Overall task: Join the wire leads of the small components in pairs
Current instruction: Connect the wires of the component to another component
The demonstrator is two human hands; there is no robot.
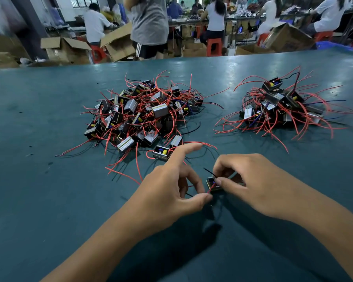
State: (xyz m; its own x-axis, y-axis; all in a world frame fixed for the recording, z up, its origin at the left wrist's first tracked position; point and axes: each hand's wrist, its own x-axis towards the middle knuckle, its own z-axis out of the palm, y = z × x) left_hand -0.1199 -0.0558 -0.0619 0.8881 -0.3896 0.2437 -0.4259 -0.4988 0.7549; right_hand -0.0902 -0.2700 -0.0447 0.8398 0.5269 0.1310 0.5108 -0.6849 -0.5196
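- Working one small component at lower centre of frame, between both hands, low over the green table.
- Right hand: fingers curled round the component body, thumb pressed on its near face. I read that as bracing it so the leads don't drag it around.
- Left hand: thumb and middle finger pinch the red lead where it leaves the component; index finger sticks out straight toward the piles, clear of the pinch.
- A black lead pokes up-left from the component, free. Likely the mate for the red one; can't tell if any twist has started, the fingers hide the junction.
- Big pile at centre-left: loose units, wires splayed. Probably the feed stock.
- Smaller pile at upper right, well apart from the first. Looks like the done stack, but joins aren't legible from here.
- One stray unit sits just beyond the left index finger.
- Background: people at benches, cardboard boxes, red stools.
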